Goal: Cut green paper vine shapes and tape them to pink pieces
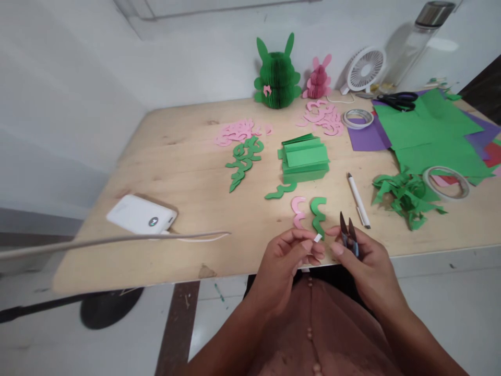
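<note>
Between the thumb and forefinger of my left hand [285, 258] is a small white piece of tape [318, 237]. My right hand [368, 263] grips a small pair of scissors [344, 230], its dark blades pointing away from me and spread a little apart. Just beyond my fingers lie a wavy green paper strip [318, 211] and a wavy pink paper strip [298, 210]. Another green paper cutout [281, 190] rests farther left. Behind these sits a block of folded green paper [306, 159]. A white pen [358, 201] lies past my right hand.
Pink cutouts [237, 131] and green cutouts [245, 159] lie in piles. Green [277, 78] and pink [318, 81] paper rabbits stand by the wall. Rightward are green scraps [407, 196], a tape roll [446, 183] and black-handled scissors [397, 100]. A power bank [141, 215] with a cable lies left.
</note>
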`<state>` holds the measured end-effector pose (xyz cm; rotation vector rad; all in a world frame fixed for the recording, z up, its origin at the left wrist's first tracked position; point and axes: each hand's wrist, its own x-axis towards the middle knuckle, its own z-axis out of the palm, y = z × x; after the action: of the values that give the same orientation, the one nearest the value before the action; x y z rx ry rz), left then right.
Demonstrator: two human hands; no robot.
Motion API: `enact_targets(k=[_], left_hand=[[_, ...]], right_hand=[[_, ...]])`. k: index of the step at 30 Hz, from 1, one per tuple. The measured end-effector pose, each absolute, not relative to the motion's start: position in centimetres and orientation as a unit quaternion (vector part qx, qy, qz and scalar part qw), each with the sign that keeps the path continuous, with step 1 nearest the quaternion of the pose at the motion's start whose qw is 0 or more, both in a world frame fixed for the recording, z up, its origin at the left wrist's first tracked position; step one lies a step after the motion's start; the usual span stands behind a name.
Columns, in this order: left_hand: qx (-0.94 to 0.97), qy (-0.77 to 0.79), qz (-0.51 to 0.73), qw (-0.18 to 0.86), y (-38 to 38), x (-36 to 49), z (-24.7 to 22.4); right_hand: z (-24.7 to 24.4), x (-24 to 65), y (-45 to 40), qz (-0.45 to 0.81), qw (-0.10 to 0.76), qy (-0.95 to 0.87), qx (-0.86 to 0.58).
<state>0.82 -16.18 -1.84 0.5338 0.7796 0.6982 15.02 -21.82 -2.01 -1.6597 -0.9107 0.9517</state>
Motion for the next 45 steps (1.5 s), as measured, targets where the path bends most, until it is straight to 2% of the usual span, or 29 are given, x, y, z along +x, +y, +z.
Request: enact_targets(k=[11, 23, 30, 40, 42, 45], left_hand=[[0.305, 0.367, 0.329, 0.815, -16.6, 0.8, -2.3], [0.216, 0.364, 0.310, 0.851, -16.8, 0.8, -2.0], [0.135, 0.337, 0.291, 0.885, -16.8, 0.8, -2.2], [0.090, 0.339, 0.286, 0.892, -17.2, 0.8, -2.4], [0.120, 0.361, 0.302, 0.874, -17.2, 0.8, -2.2], [0.262, 0.406, 0.333, 0.810, -17.0, 0.5, -1.8]], right_hand=[[-2.1, 14.1, -21.2, 0.384, 0.478, -0.387, -0.688], [-2.3, 13.9, -22.0, 0.181, 0.436, -0.544, -0.694], [-3.1, 14.1, -22.3, 0.148, 0.440, -0.558, -0.688], [-3.6, 14.2, -22.8, 0.159, 0.442, -0.511, -0.720], [-3.3, 14.4, -22.7, 0.187, 0.452, -0.493, -0.719], [-2.5, 14.9, -22.0, 0.275, 0.451, -0.465, -0.710]])
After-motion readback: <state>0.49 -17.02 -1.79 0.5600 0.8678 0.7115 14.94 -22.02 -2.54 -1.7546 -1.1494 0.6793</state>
